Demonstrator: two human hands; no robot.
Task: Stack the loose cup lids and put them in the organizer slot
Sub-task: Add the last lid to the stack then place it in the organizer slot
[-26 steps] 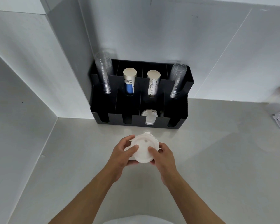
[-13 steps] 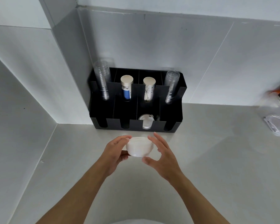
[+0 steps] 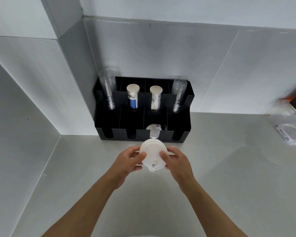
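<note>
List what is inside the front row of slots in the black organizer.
In the black organizer, only the third front slot from the left shows contents: white lids standing on edge. Its front wall covers their lower part, so the count is unclear. The other three front slots look dark and empty.

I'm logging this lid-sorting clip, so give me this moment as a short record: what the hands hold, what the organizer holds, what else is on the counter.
left hand: grips the white lid stack on its left edge
right hand: grips its right edge
lid stack: held above the counter, in front of the black organizer
organizer front slots: lids in organizer in the third from left
organizer back slots: clear cups at both ends, two paper cup stacks between
counter right: clear bag, blurred
</note>
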